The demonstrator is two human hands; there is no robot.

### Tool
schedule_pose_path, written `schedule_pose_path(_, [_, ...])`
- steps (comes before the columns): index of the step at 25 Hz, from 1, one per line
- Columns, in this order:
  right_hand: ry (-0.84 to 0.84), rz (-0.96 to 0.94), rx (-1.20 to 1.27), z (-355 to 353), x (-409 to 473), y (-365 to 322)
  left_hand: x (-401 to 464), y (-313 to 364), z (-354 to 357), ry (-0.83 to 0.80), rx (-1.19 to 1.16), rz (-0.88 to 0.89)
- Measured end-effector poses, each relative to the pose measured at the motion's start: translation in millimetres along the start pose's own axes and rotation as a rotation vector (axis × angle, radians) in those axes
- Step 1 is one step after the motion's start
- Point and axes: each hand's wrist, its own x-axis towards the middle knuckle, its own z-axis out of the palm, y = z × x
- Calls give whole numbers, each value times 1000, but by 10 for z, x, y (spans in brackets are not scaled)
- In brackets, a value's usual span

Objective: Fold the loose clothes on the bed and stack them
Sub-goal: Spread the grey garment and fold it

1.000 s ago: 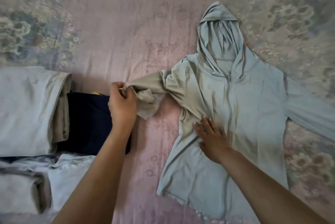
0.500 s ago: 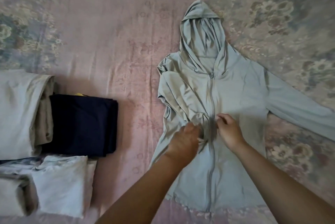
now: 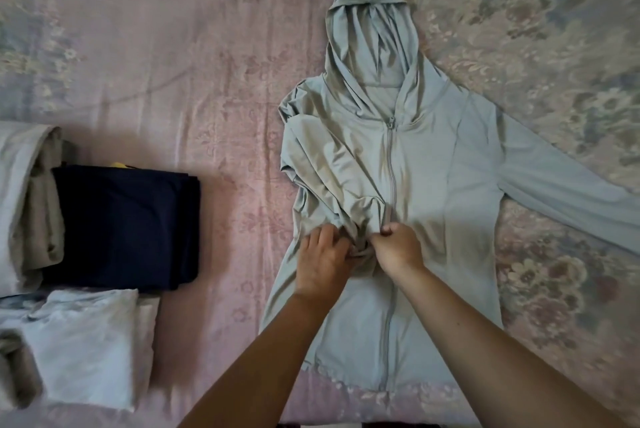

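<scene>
A pale grey-blue zip hoodie [image 3: 436, 164] lies face up on the bed, hood pointing away from me. Its left sleeve [image 3: 332, 178] is folded in across the chest, and its bunched cuff sits near the zipper. My left hand [image 3: 323, 261] grips that bunched cuff from the left. My right hand [image 3: 398, 247] pinches the same cloth from the right, beside the zipper. The right sleeve [image 3: 568, 199] stretches out flat toward the right edge of the view.
Folded clothes sit at the left: a navy piece [image 3: 128, 223], a beige-white stack [image 3: 24, 199] behind it, and a light blue piece [image 3: 86, 344] nearer me. The pink floral bedspread [image 3: 180, 56] stretches across the middle and far side.
A second ago my left hand held the left sleeve out to the side while my right pressed the body. The sleeve now lies folded over the chest, both hands on its cuff.
</scene>
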Motion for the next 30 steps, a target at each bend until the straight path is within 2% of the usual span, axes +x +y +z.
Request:
schedule_pose_path(2, [-71,69,306,-99,-52,-22,-81,68,-34,95,-147,10])
schedule_pose_path(4, [-226,173,703,-242,-208,-73,-236,210,-206,169,-210,106])
schedule_pose_path(6, [-353,185,806,-427,-434,-171,-383,336,-457,200,-254,166])
schedule_pose_path(10, [-501,124,772,-627,-936,-567,-542,435,-1002,235,-294,95])
schedule_pose_path(15, [-422,43,676,-822,-1530,-1381,-655,546,-1843,272,-517,-148])
schedule_pose_path(17, [-416,-43,606,-930,-1751,-1702,-672,530,-2259,357,-518,-165])
schedule_pose_path(19, [-489,-155,546,-1081,-1967,-2036,-634,405,-2786,520,-514,-177])
schedule_pose_path(21, [-530,-269,538,-1277,-2119,-2315,-535,176,-3338,672,-480,-263])
schedule_pose_path(23, [-471,-337,569,-1495,-2182,-2474,-406,-201,-3826,744,-466,-430])
schedule_pose_path(26, [-379,-328,567,-1639,-2145,-2387,-321,-923,-4308,764,-440,-613])
schedule_pose_path(30, [-293,-222,420,-1302,-1968,-1981,-463,-1652,-4410,729,-314,-658])
